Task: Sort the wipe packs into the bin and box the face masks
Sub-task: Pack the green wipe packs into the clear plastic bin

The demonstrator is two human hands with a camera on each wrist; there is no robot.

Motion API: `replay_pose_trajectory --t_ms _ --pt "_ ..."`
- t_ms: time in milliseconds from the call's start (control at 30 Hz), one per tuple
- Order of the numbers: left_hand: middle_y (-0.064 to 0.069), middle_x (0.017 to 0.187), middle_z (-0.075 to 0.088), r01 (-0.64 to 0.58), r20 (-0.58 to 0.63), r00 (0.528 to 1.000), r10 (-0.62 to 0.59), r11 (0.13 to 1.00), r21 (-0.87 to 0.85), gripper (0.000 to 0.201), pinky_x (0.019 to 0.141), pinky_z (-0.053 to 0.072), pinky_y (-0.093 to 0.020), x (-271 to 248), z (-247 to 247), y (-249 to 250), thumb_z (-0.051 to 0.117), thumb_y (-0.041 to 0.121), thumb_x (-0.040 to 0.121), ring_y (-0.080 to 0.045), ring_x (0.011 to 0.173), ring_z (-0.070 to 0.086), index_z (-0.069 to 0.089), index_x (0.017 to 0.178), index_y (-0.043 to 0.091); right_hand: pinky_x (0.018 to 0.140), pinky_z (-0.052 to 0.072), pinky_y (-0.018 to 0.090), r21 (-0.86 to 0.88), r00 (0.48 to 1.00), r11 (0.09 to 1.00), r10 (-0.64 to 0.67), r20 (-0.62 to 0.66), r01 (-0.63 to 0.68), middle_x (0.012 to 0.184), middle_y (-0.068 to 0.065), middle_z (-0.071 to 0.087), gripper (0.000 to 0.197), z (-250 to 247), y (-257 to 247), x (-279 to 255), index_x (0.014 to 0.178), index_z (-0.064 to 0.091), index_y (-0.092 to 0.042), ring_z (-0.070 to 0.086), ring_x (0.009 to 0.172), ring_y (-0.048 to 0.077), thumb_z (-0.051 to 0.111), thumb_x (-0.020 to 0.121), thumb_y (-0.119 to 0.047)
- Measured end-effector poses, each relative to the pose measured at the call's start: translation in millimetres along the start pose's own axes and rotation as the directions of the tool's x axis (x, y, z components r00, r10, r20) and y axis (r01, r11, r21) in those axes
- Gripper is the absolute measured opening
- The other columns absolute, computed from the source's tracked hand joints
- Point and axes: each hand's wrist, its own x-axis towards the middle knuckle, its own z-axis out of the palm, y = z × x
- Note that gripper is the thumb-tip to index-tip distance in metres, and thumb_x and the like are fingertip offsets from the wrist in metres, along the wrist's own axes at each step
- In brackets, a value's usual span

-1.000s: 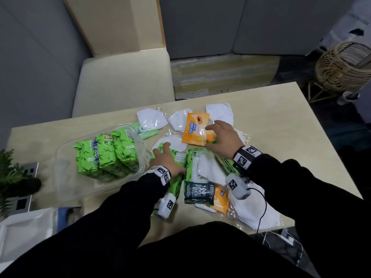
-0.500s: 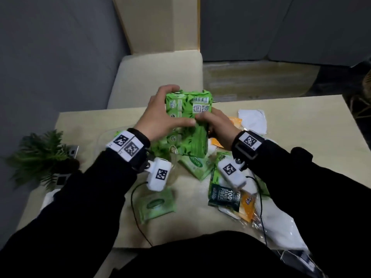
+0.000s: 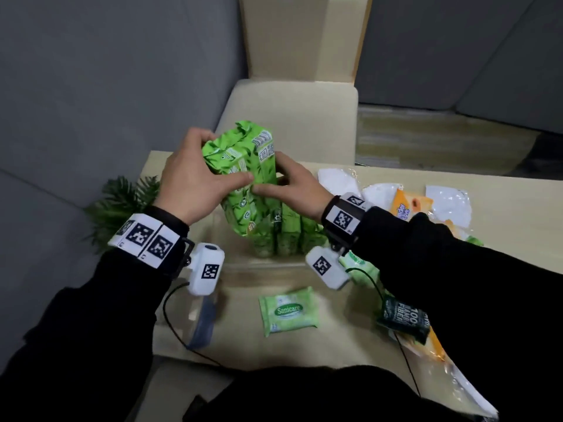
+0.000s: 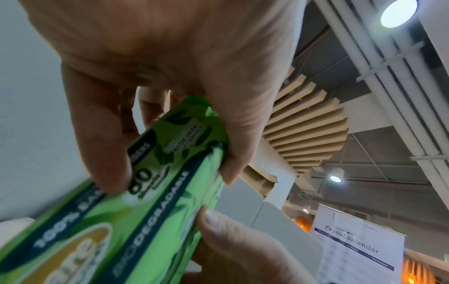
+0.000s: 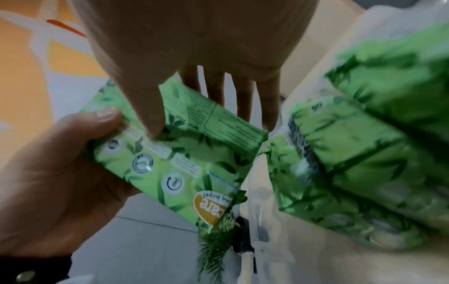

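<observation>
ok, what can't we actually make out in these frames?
- Clear bin: head view, walls barely visible; hands and the held wipe pack cover it.
- Packs in the bin: right wrist view, motion-blurred, count unclear.
- Mask box: in no view.
- Face masks: head view, partly behind the right hand and sleeve.
- Left hand fingertips: behind the pack.

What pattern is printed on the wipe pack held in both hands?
Dark green leaves on the bright green wipe pack; clearest in the right wrist view.

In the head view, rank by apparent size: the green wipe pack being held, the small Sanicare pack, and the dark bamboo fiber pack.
1. Held green wipe pack, though nearer the camera.
2. Sanicare pack.
3. Dark bamboo fiber pack, partly hidden by the sleeve, so unsure.
</observation>
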Motion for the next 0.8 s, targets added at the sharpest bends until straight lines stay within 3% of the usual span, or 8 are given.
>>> replay_pose_trajectory --t_ms 167,267,367,467,533,600,733,800 --pt "0.005 0.128 0.062 -0.073 0.173 0.984 0.050 0.989 0.128 0.103 0.085 0.059 -0.050 0.9 -39.4 -19.5 0.083 0.069 0.051 -0.025 0.102 0.069 0.034 0.137 0.041 0.110 0.049 0.047 0.062 0.992 0.997 -0.052 0.117 0.045 0.136 0.004 0.067 0.064 31.3 6.0 21.5 0.144 0.053 -0.012 0.064 0.125 0.019 0.077 0.087 -0.029" --pt "-0.004 0.115 0.068 -0.193 0.204 0.969 0.142 0.946 0.262 0.111 0.089 0.055 -0.046 0.0 -40.7 -23.6 0.085 0.049 0.063 -0.031 0.097 0.066 0.020 0.152 0.046 0.113 0.046 0.048 0.011 0.980 1.000 -0.025 0.196 0.024 0.143 0.002 0.062 0.069 37.8 10.0 26.0 0.150 0.048 -0.017 0.060 0.132 0.019 0.076 0.089 -0.035" --pt "-0.002 0.109 0.066 -0.199 0.082 0.979 0.185 0.949 0.246 0.088 0.081 0.050 -0.041 -3.3 -22.6 -36.7 0.080 0.040 0.070 -0.028 0.091 0.061 0.033 0.144 0.038 0.111 0.044 0.047 -0.411 0.988 0.904 -0.070 0.138 0.121 0.147 0.000 0.060 0.072 31.4 16.4 23.2 0.149 0.050 -0.024 0.055 0.134 0.020 0.073 0.087 -0.054" --pt "0.002 0.107 0.063 -0.196 -0.011 0.979 0.202 0.962 0.189 0.059 0.081 0.050 -0.042 -5.9 -3.0 -58.3 0.078 0.041 0.073 -0.028 0.093 0.060 0.049 0.123 0.030 0.117 0.033 0.058 -0.804 0.990 0.584 -0.006 0.139 0.116 0.159 0.006 0.042 0.109 25.9 34.9 8.6 0.156 0.035 -0.029 0.039 0.144 0.030 0.073 0.067 -0.078" --pt "0.003 0.105 0.060 -0.189 -0.058 0.978 0.202 0.966 0.178 0.047 0.079 0.048 -0.040 -3.8 6.9 -67.0 0.078 0.042 0.074 -0.028 0.089 0.058 0.051 0.110 0.026 0.120 0.023 0.064 -0.875 0.983 0.479 0.117 0.141 0.068 0.166 0.003 0.029 0.129 26.0 53.1 2.4 0.160 0.020 -0.032 0.027 0.152 0.031 0.074 0.056 -0.084" --pt "0.002 0.104 0.056 -0.188 -0.108 0.972 0.209 0.967 0.174 0.045 0.075 0.044 -0.036 0.1 14.1 -71.2 0.079 0.041 0.075 -0.024 0.082 0.053 0.052 0.105 0.022 0.120 0.020 0.065 -0.900 0.983 0.431 0.124 0.133 0.068 0.167 0.001 0.027 0.136 26.5 65.3 0.5 0.161 0.017 -0.031 0.025 0.152 0.031 0.077 0.052 -0.083" --pt "0.000 0.105 0.052 -0.183 -0.235 0.949 0.211 0.974 0.133 0.050 0.072 0.038 -0.032 3.7 25.3 -77.8 0.082 0.042 0.074 -0.014 0.077 0.041 0.053 0.103 0.015 0.118 0.023 0.064 -0.919 0.993 0.390 0.074 0.094 0.058 0.158 0.001 0.039 0.130 30.9 65.4 1.2 0.158 0.030 -0.020 0.035 0.146 0.028 0.083 0.051 -0.073" --pt "0.001 0.104 0.048 -0.194 -0.220 0.950 0.223 0.970 0.147 0.055 0.069 0.037 -0.031 0.7 34.2 -82.5 0.084 0.045 0.072 -0.013 0.076 0.040 0.051 0.103 0.013 0.117 0.025 0.062 -0.918 0.992 0.390 0.065 0.105 0.071 0.151 0.003 0.047 0.122 31.6 63.5 3.5 0.152 0.039 -0.017 0.042 0.139 0.028 0.085 0.052 -0.069"
